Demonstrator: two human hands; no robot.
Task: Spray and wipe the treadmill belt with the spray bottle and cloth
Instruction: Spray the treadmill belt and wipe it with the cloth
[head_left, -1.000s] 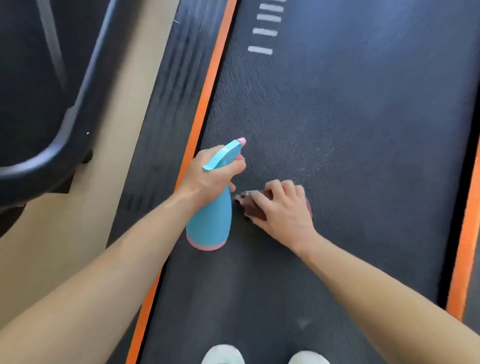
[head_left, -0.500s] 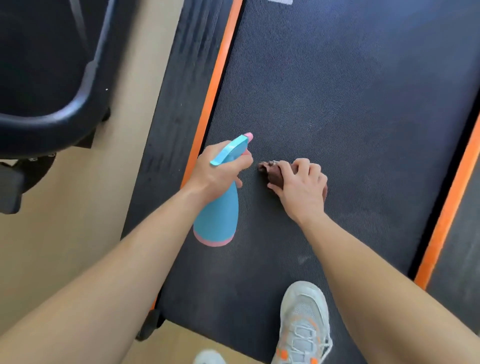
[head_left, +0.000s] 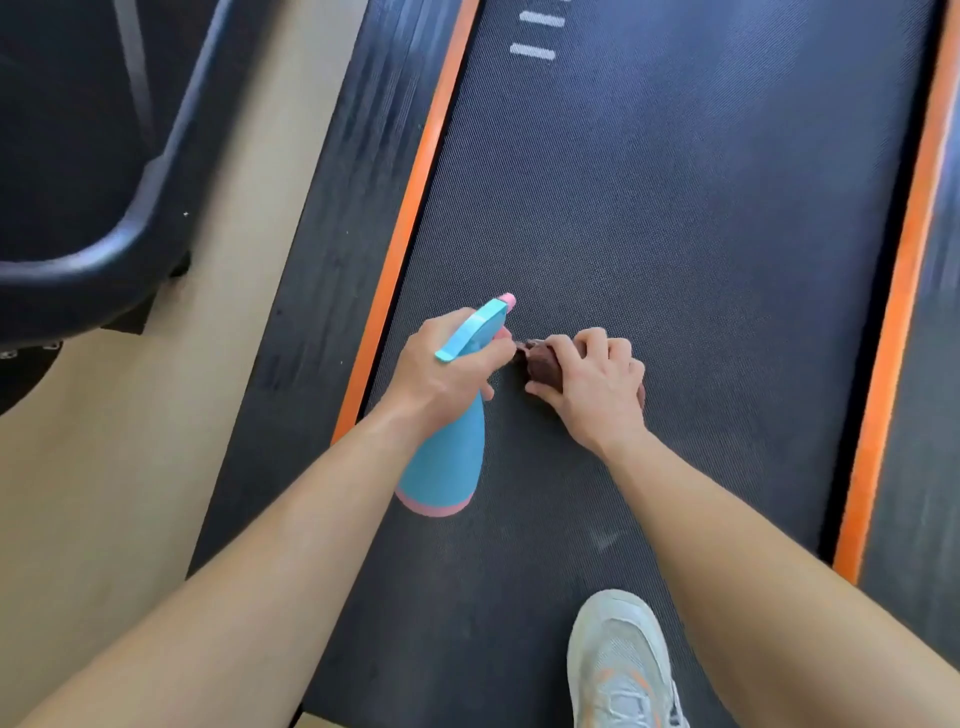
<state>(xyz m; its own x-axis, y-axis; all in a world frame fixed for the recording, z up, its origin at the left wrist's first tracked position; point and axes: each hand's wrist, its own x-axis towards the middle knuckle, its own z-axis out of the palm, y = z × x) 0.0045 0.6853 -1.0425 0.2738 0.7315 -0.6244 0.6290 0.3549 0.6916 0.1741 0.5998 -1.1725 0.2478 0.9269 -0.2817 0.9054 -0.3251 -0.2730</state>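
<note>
The dark textured treadmill belt fills the middle of the head view. My left hand grips the neck of a blue spray bottle with a pink base and pink nozzle, held over the belt's left part. Just to its right, my right hand holds a bunched brown cloth down on the belt. The hand covers most of the cloth. Bottle and cloth hand almost touch.
Orange stripes border the belt on both sides, with black side rails beyond. A grey sneaker stands on the belt at the bottom. Beige floor and another dark machine frame lie to the left.
Both hands stay together on the belt with bottle and cloth. The view has shifted, so white belt marks show at the top again. The sneaker came into view a moment ago.
</note>
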